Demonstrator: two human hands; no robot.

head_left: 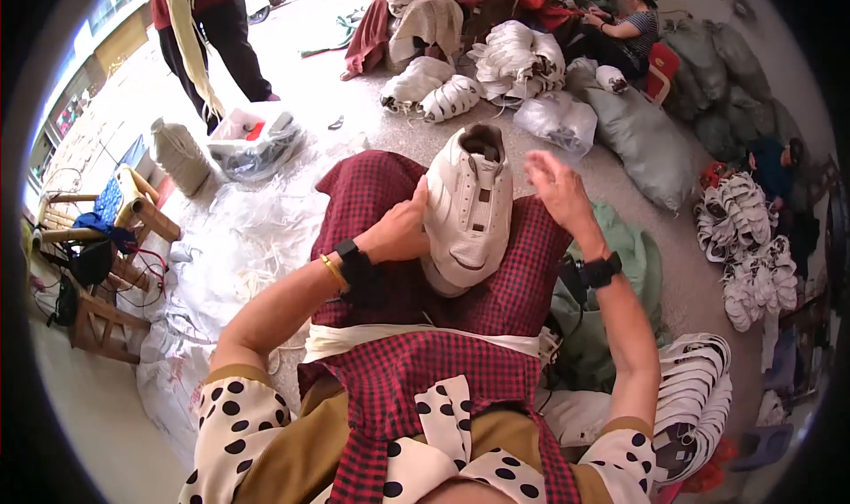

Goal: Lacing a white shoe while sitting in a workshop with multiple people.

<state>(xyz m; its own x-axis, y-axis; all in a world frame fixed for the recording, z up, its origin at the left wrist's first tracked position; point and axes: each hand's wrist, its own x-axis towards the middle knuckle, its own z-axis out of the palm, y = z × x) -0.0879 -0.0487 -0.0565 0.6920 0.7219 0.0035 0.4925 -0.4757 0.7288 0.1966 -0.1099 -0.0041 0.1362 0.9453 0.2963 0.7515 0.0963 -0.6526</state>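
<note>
A white sneaker [469, 216] rests on my lap between my knees, its toe toward me and its opening away from me. No lace shows in its eyelets. My left hand [403, 229] grips the shoe's left side, thumb up along the upper. To the right of the shoe, my right hand [558, 189] hovers with its fingers apart and nothing visible in them. A red and black checked apron [372, 203] covers my legs under the shoe.
White laces lie over a white sheet [257, 229] on the left. Shoe piles [518, 61] and a grey sack [646, 145] stand ahead. Stacked shoes [695, 389] are close by my right elbow. A clear tub [257, 145] and a bamboo chair [133, 212] are left. Other people are ahead.
</note>
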